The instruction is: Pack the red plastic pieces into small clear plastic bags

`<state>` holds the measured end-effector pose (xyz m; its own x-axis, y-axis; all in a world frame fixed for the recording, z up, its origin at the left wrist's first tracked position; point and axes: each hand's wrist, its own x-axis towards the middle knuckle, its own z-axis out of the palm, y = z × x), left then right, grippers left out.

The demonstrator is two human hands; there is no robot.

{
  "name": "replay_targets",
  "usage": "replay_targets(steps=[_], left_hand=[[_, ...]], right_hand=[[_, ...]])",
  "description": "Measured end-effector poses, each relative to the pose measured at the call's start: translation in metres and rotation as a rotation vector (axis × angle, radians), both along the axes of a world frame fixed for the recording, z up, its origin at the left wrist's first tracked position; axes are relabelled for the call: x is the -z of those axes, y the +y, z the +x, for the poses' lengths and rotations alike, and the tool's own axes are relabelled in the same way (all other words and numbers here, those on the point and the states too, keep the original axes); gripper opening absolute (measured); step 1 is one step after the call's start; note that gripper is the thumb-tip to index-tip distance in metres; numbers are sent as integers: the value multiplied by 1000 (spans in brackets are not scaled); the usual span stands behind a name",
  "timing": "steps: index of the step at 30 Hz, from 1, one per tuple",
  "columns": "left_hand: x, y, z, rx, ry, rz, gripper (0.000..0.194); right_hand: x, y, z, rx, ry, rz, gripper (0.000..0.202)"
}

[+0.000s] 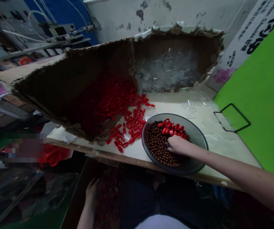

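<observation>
A grey bowl on the table holds many small brown balls. Several red oval pieces lie on the balls near the bowl's far side. My right hand reaches into the bowl, its fingers bent down among the balls beside the red pieces; the fingertips and anything between them are hidden. Below the table edge, my left hand rests at the side of a dark box with dim reddish pieces inside. Its fingers are slightly apart, and nothing shows in them.
Loose red pieces spill from a torn cardboard box behind the bowl. The box's right compartment holds clear plastic pieces. A green panel with a black wire stand stands at right. Machinery is at upper left.
</observation>
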<state>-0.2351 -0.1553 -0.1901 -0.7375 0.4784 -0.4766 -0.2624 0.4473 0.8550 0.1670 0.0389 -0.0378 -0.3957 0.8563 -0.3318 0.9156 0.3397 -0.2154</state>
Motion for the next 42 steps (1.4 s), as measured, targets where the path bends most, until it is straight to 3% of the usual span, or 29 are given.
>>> replay_targets(steps=[5, 11, 13, 16, 20, 23, 26, 29, 37, 42], left_hand=[[-13, 3, 9, -20, -131, -54, 19], [-47, 24, 24, 55, -60, 62, 24], [-65, 37, 36, 101, 32, 153, 24], [-104, 59, 67, 210, 204, 330, 24], [-162, 87, 127, 449, 265, 493, 28], [-186, 108, 173, 741, 131, 594, 30], [-190, 127, 209, 947, -27, 640, 38], [-188, 139, 232, 1039, -185, 624, 35], [-189, 144, 246, 949, -635, 558, 29], [-189, 147, 246, 980, -690, 519, 30]], right_hand=[[15, 9, -28, 52, 185, 55, 17], [14, 10, -19, 91, 482, -28, 17], [8, 8, -13, 149, 645, -161, 21], [-5, 1, -7, 227, 901, -296, 28], [-22, -12, -3, 177, 1068, -270, 30], [-32, -19, 0, 195, 1105, -218, 29], [-37, -24, 4, 206, 1149, -168, 32], [-41, -29, 8, 232, 1168, -129, 41], [-52, -42, 21, 153, 1123, -144, 42], [-54, -41, 25, 113, 1060, -150, 38]])
